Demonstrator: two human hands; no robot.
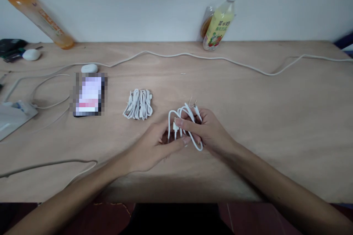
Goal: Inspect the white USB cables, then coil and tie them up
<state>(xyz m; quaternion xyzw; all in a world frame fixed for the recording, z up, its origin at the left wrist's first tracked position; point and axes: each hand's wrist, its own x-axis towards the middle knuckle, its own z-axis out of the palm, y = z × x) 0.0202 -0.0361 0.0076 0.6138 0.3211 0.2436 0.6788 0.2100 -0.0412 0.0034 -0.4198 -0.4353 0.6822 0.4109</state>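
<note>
The yellow bottle has a large line of Chinese characters ending in 奶; the smaller line below appears to read 酸乳饮品. The orange bottle bears lettering too blurred to read.

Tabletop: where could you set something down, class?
Widest: right of the right hand, this side of the long cord. Smaller: behind it, right of the yellow bottle. Crowded: left, with phone, white case, orange bottle; middle, with cable bundle and held cable.
</note>
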